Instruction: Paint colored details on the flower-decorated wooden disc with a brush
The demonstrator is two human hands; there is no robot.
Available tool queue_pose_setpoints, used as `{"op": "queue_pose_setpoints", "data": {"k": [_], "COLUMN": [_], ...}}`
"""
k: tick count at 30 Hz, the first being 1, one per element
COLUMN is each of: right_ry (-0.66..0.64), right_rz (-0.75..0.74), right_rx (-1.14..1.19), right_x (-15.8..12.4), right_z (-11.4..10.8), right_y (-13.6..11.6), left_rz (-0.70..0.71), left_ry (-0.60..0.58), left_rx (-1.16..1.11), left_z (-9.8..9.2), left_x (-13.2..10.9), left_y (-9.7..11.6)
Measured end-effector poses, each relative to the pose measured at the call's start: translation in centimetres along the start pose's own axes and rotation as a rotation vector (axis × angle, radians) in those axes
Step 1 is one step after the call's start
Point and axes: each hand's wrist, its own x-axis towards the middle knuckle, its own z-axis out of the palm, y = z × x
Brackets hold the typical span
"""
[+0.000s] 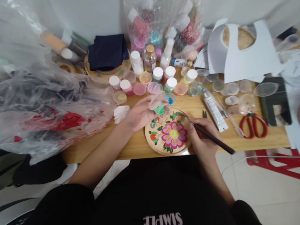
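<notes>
A round wooden disc (169, 134) painted with a pink and yellow flower and green leaves lies at the table's front edge. My left hand (140, 114) is closed round a small clear cup (159, 104) holding green paint, held tilted just above the disc's upper left rim. My right hand (201, 136) grips a dark-handled paintbrush (212, 138) like a pen, its tip reaching toward the cup over the disc's top edge. A crumpled white tissue (121, 113) lies just left of my left hand.
Several small paint pots and white-capped bottles (157, 78) crowd the table behind the disc. Plastic bags (32, 94) fill the left. A glue tube (215, 111), red-handled scissors (253, 124), clear lids, white paper (251, 55) and a dark tray (277, 101) lie to the right.
</notes>
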Motion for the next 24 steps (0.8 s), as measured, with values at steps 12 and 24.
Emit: {"op": "queue_pose_setpoints", "data": {"k": [12,24], "right_ry": [0.015,0.021], "right_rz": [0.045,0.024], "right_rx": [0.001,0.043], "right_x": [-0.01,-0.03], "right_z": [0.07,0.04], "right_y": [0.11,0.16], "left_rz": [-0.006,0.013], "left_ry": [0.019,0.023], "left_rx": [-0.03,-0.017], "left_z": [-0.31,-0.31], "left_x": [-0.05,0.0], "left_y": [-0.12,-0.19]}}
